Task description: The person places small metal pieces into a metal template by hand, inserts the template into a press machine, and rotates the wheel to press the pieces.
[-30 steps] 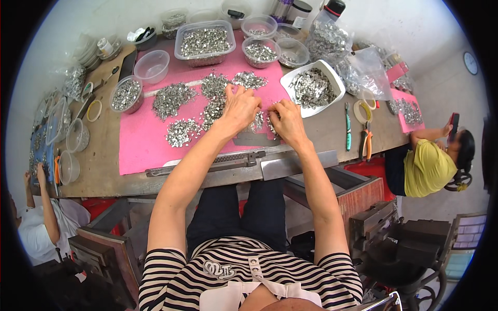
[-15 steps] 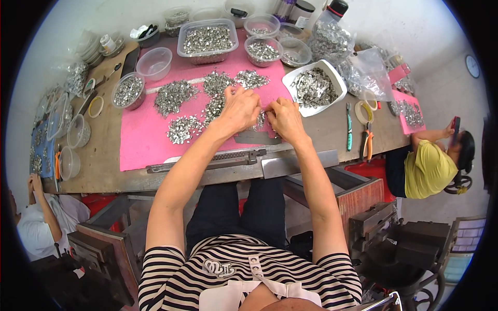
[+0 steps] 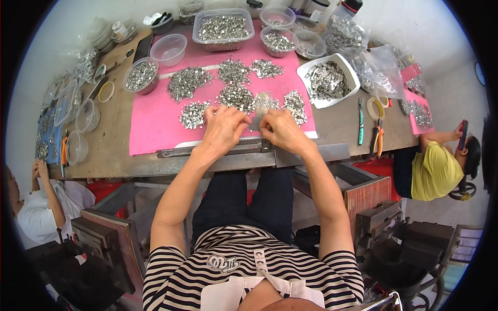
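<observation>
My left hand (image 3: pixel 224 129) is near the front edge of the pink mat (image 3: pixel 150 124), fingers curled and pressed together in a pinch. Close to its right, my right hand (image 3: pixel 282 129) is pinched the same way. What lies between the fingertips is too small or hidden to tell. A grey flat metal piece (image 3: pixel 254 124) shows between the two hands. Just beyond them are piles of small silvery metal pieces: a bright pile (image 3: pixel 194 114), a larger pile (image 3: pixel 236 97), a paler pile (image 3: pixel 265 102) and another (image 3: pixel 294 106). A long metal bar fixture (image 3: pixel 212 149) lies along the table edge below my hands.
Farther back stand a clear tub of metal pieces (image 3: pixel 223 31) and several bowls. A white tray (image 3: pixel 351 90) of pieces, a green-handled tool (image 3: pixel 361 124) and orange-handled pliers (image 3: pixel 379 142) lie right. People sit at left (image 3: pixel 39 207) and right (image 3: pixel 438 171).
Both hands have drawn back from among the piles toward the table's front edge, above the metal bar. The piles they covered now show. The whole view has shifted slightly.
</observation>
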`<action>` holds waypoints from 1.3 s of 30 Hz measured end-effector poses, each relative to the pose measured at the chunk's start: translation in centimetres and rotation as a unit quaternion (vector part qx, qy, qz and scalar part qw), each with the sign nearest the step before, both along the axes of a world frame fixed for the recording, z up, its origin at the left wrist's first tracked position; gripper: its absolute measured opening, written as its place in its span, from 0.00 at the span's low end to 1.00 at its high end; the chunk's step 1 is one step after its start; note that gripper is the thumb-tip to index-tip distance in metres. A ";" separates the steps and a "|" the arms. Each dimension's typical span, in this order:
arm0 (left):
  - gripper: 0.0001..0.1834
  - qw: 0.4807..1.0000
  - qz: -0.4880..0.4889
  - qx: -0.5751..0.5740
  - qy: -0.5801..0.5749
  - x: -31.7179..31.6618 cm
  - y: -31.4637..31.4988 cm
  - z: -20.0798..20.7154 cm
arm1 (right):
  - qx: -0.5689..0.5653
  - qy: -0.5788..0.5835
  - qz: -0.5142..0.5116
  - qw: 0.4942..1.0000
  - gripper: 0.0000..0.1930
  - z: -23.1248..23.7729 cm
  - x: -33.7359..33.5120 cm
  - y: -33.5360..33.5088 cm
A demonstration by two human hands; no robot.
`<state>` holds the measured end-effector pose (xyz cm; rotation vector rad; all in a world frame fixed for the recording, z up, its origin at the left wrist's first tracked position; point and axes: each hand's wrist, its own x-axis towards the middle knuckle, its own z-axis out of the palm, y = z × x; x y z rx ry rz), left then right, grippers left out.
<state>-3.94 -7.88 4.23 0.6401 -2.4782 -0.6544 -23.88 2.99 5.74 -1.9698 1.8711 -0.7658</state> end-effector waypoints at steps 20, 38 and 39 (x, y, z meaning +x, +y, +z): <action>0.05 0.992 -0.062 -0.107 0.010 -0.2 0.7 -0.5 | -0.125 0.078 -0.056 0.987 0.03 -1.4 2.1 1.3; 0.08 0.993 -0.056 -0.075 0.066 1.8 3.9 -0.8 | -0.221 0.033 -0.040 0.974 0.10 -2.3 5.0 4.1; 0.08 0.995 -0.058 -0.060 0.060 1.9 3.9 -0.7 | -0.221 0.037 -0.040 0.974 0.10 -2.3 5.0 4.2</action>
